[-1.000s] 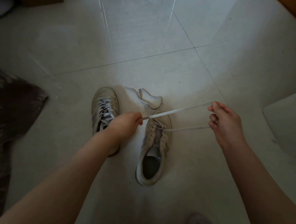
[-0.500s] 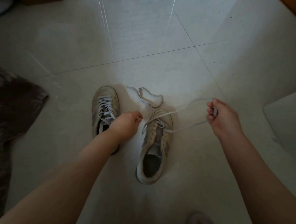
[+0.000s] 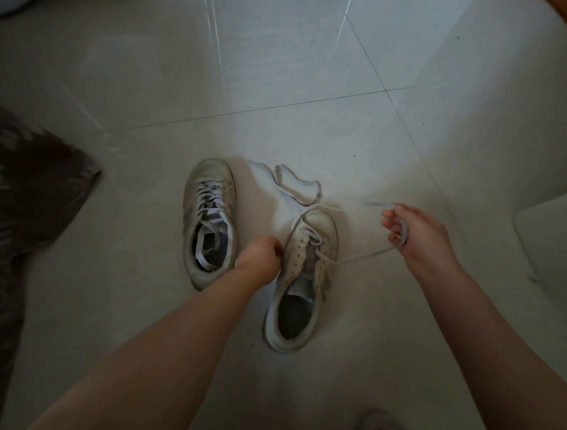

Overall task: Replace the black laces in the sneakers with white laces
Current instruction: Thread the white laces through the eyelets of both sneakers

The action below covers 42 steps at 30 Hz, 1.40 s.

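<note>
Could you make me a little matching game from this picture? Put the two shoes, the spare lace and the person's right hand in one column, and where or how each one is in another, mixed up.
Things:
1. left sneaker
2. right sneaker
3. loose lace on the floor
4. right hand

States:
A. holds a lace end, out to the right
B. lies in a loop beyond the sneakers
C. laced most of the way up, untouched
D. laced only near the toe, most eyelets empty

Pairs: 1-C, 2-D, 3-B, 4-A
</note>
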### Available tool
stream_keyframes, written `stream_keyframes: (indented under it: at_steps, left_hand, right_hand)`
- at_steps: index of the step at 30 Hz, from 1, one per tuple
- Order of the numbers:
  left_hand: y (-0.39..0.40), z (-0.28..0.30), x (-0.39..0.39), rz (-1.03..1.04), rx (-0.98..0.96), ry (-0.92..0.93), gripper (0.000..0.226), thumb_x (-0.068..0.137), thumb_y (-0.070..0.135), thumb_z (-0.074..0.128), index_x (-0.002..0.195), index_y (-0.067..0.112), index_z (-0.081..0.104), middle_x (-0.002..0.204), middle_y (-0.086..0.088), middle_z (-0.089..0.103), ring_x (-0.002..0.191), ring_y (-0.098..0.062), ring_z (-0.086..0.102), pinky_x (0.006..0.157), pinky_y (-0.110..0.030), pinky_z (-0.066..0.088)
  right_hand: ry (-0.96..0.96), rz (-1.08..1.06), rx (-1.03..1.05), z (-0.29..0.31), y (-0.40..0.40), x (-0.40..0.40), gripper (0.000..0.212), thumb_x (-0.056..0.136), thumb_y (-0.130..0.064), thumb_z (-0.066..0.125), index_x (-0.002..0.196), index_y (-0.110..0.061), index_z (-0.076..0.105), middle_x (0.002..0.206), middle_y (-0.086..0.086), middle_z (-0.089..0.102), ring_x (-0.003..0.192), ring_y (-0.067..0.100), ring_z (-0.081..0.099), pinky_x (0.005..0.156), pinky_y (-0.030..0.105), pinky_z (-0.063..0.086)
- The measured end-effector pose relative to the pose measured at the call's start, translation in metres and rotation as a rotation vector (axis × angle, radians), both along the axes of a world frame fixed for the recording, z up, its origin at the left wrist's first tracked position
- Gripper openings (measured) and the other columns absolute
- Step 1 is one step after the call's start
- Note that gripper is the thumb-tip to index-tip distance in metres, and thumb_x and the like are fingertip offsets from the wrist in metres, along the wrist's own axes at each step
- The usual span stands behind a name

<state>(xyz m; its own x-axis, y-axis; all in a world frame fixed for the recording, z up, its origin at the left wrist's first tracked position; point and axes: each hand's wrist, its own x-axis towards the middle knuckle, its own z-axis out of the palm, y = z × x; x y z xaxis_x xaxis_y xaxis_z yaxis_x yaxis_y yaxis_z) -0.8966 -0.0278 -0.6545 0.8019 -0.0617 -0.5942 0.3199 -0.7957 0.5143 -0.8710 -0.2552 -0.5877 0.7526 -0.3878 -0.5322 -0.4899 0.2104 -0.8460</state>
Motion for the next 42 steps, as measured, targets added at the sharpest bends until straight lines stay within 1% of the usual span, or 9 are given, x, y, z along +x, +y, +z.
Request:
stream_keyframes:
  at_steps: [2, 5, 8, 13, 16, 21, 36, 40, 42]
  left_hand:
    - [0.0, 0.0, 0.0, -0.007, 0.009, 0.001, 0.015, 0.093, 0.016, 0.051, 0.103, 0.012, 0.062, 0.104, -0.01, 0.064, 0.098, -0.026, 0.059, 0.088, -0.036, 0.049]
    - [0.002, 0.006, 0.002, 0.145, -0.097, -0.078, 0.004, 0.089, 0.018, 0.057, 0.086, 0.016, 0.057, 0.084, -0.004, 0.061, 0.083, -0.021, 0.06, 0.068, -0.027, 0.047]
    - [0.003, 0.017, 0.008, 0.36, -0.321, -0.106, 0.012, 0.086, 0.018, 0.062, 0.075, 0.019, 0.056, 0.076, -0.003, 0.062, 0.074, -0.016, 0.06, 0.06, -0.022, 0.043]
    - [-0.009, 0.03, 0.012, 0.562, -0.604, -0.043, 0.009, 0.082, 0.009, 0.064, 0.077, 0.013, 0.058, 0.077, -0.006, 0.066, 0.069, -0.012, 0.06, 0.061, -0.02, 0.043]
    - [-0.015, 0.025, 0.007, 0.586, -0.597, -0.056, 0.011, 0.08, 0.005, 0.068, 0.078, 0.011, 0.058, 0.072, -0.004, 0.063, 0.066, -0.013, 0.06, 0.063, -0.021, 0.052]
    - [-0.016, 0.019, 0.004, 0.637, -0.561, -0.103, 0.014, 0.079, 0.006, 0.069, 0.075, 0.015, 0.058, 0.072, -0.001, 0.06, 0.072, -0.015, 0.059, 0.074, -0.031, 0.053]
    - [-0.013, 0.021, 0.014, 0.395, -0.406, -0.118, 0.012, 0.079, 0.01, 0.07, 0.073, 0.014, 0.06, 0.067, 0.002, 0.057, 0.064, -0.009, 0.053, 0.058, -0.017, 0.045]
    - [-0.008, 0.017, 0.02, 0.453, -0.469, 0.012, 0.014, 0.078, 0.01, 0.071, 0.069, 0.013, 0.06, 0.067, -0.003, 0.058, 0.071, -0.019, 0.057, 0.073, -0.032, 0.052]
    - [-0.004, 0.017, 0.018, 0.459, -0.509, 0.05, 0.013, 0.081, 0.015, 0.07, 0.076, 0.011, 0.059, 0.071, -0.005, 0.057, 0.075, -0.02, 0.055, 0.069, -0.032, 0.05]
  right_hand:
    - [0.051, 0.076, -0.094, -0.009, 0.002, -0.001, 0.007, 0.092, -0.01, 0.058, 0.095, -0.015, 0.062, 0.082, 0.0, 0.07, 0.08, 0.01, 0.064, 0.064, 0.02, 0.046]
    - [0.074, 0.289, -0.501, -0.025, 0.008, -0.011, 0.029, 0.09, -0.013, 0.06, 0.119, -0.013, 0.06, 0.11, 0.003, 0.059, 0.103, 0.014, 0.055, 0.089, 0.027, 0.044]
    - [-0.186, 0.54, -0.81, -0.033, 0.026, -0.025, 0.018, 0.085, -0.02, 0.063, 0.102, -0.017, 0.07, 0.105, 0.007, 0.065, 0.103, 0.025, 0.058, 0.093, 0.038, 0.046]
    - [-0.28, 0.679, -1.305, -0.035, 0.063, -0.04, 0.002, 0.074, -0.025, 0.071, 0.075, -0.026, 0.073, 0.094, 0.001, 0.061, 0.096, 0.026, 0.052, 0.086, 0.035, 0.03]
    - [-0.371, 0.728, -1.274, -0.039, 0.069, -0.038, 0.002, 0.069, -0.022, 0.069, 0.069, -0.024, 0.071, 0.105, 0.003, 0.063, 0.109, 0.03, 0.051, 0.095, 0.037, 0.028]
    - [-0.142, 0.925, -1.204, -0.039, 0.074, -0.035, 0.01, 0.08, -0.027, 0.065, 0.079, -0.028, 0.074, 0.142, -0.002, 0.048, 0.141, 0.026, 0.023, 0.116, 0.043, 0.008]
    - [-0.118, 0.957, -1.061, -0.047, 0.076, -0.029, 0.019, 0.087, -0.041, 0.061, 0.101, -0.034, 0.073, 0.153, -0.006, 0.032, 0.146, 0.022, 0.005, 0.117, 0.042, 0.001]
    - [-0.183, 0.872, -1.016, -0.05, 0.079, -0.023, 0.011, 0.084, -0.028, 0.068, 0.09, -0.026, 0.077, 0.145, -0.001, 0.045, 0.144, 0.028, 0.016, 0.115, 0.045, 0.012]
    - [-0.226, 0.886, -1.04, -0.049, 0.084, -0.02, 0.009, 0.082, -0.023, 0.068, 0.082, -0.021, 0.078, 0.139, 0.0, 0.052, 0.142, 0.03, 0.021, 0.114, 0.047, 0.014]
